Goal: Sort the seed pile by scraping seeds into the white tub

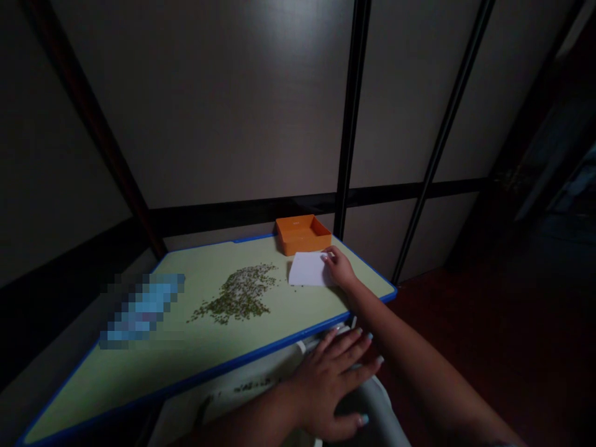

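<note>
My right hand (339, 268) pinches the right edge of a white sheet of paper (308, 269), thumb on top. The paper is over the right part of the light green tabletop (181, 264), just in front of an orange open box (305, 245). My left hand (336, 379) is below the table's front edge, back of the hand up and fingers spread. It is over a white plastic object (372, 397) that I cannot make out fully. Left of the paper lies a spread heap of small green and whitish grains (242, 295).
A blurred-out blue item (144, 310) lies on the table's left side. The tabletop has a raised blue edge (261, 352). Panelled doors or a wall (246, 124) stand right behind it. Dark reddish floor (442, 335) shows at right.
</note>
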Tool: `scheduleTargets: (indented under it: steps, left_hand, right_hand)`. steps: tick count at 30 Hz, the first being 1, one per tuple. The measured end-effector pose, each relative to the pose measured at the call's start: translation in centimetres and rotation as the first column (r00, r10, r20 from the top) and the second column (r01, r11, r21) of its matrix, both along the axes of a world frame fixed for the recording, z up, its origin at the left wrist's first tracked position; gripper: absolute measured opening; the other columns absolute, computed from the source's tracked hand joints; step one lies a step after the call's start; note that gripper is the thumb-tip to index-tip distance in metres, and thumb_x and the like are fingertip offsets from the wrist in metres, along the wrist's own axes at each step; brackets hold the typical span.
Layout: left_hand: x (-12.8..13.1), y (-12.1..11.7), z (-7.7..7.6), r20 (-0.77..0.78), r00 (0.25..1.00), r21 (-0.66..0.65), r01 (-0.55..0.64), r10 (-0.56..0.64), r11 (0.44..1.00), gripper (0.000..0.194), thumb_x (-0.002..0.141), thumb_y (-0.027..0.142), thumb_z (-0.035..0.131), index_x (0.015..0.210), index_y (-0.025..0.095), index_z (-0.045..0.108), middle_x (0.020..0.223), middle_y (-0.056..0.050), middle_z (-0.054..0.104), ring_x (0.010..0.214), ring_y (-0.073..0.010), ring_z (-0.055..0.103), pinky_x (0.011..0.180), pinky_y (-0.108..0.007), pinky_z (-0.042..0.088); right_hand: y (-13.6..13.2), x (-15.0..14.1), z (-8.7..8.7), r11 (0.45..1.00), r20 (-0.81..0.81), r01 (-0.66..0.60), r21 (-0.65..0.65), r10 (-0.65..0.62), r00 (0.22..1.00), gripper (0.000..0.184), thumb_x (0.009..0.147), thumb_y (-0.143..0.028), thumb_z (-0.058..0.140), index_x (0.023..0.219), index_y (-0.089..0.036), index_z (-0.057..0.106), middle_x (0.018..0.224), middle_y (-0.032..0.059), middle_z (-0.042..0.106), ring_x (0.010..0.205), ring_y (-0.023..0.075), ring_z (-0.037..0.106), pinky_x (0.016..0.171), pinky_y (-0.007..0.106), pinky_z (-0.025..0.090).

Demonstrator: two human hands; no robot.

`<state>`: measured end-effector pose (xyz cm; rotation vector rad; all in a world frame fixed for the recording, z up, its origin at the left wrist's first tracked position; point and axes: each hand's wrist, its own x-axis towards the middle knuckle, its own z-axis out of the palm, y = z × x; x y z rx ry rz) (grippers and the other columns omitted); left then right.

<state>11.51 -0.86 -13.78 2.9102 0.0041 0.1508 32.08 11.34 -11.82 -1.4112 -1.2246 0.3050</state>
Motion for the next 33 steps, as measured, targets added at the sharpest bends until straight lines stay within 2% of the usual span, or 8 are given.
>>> scheduleTargets:
  steps: [8,19,24,33]
  left_hand:
    - [0.3,0.1,0.1,-0.04,0.999,-0.063,-0.021,0.018,0.998,0.104,0.076,0.041,0.066,0.155,0.032,0.0,0.161,-0.007,-0.004,0.148,-0.0362,0.004,0.114,-0.066,0.006]
    - [0.2,-0.3,0.5,0.008,1.0,-0.071,-0.025,0.026,0.997,0.094,0.078,0.046,0.063,0.155,0.023,0.014,0.161,-0.01,0.005,0.148,-0.0366,0.008,0.116,-0.063,0.006]
    - [0.0,-0.2,-0.1,0.1,0.995,-0.074,0.005,0.003,0.997,0.088,0.084,0.051,0.054,0.156,0.028,0.008,0.162,-0.007,0.002,0.148,-0.0348,0.008,0.117,-0.061,0.004]
    - [0.2,-0.3,0.2,0.087,0.996,-0.045,-0.008,0.012,0.999,0.092,0.081,0.045,0.06,0.155,0.026,0.01,0.162,-0.006,0.002,0.149,-0.0306,0.006,0.119,-0.056,0.003]
  right_hand:
    - [-1.8,-0.3,0.0,0.999,-0.007,-0.054,0.006,0.054,0.999,0.019,0.077,-0.037,0.051,0.088,-0.022,0.056,0.062,-0.0028,0.053,0.057,0.0161,0.047,0.057,0.027,0.034]
    - [-2.8,-1.0,0.2,0.993,-0.035,-0.115,0.014,0.116,0.993,0.021,0.076,-0.037,0.052,0.088,-0.021,0.059,0.07,0.0009,0.06,0.063,0.0174,0.051,0.06,0.028,0.038]
    - [-3.1,-1.2,0.2,0.99,-0.03,-0.136,0.049,0.137,0.99,0.024,0.074,-0.033,0.051,0.09,-0.019,0.063,0.086,0.0058,0.067,0.073,0.0189,0.056,0.068,0.03,0.041]
    - [-3.5,-1.2,0.3,0.988,-0.029,-0.139,0.061,0.141,0.99,0.023,0.076,-0.036,0.052,0.088,-0.02,0.062,0.083,0.0049,0.067,0.072,0.0183,0.056,0.066,0.029,0.042]
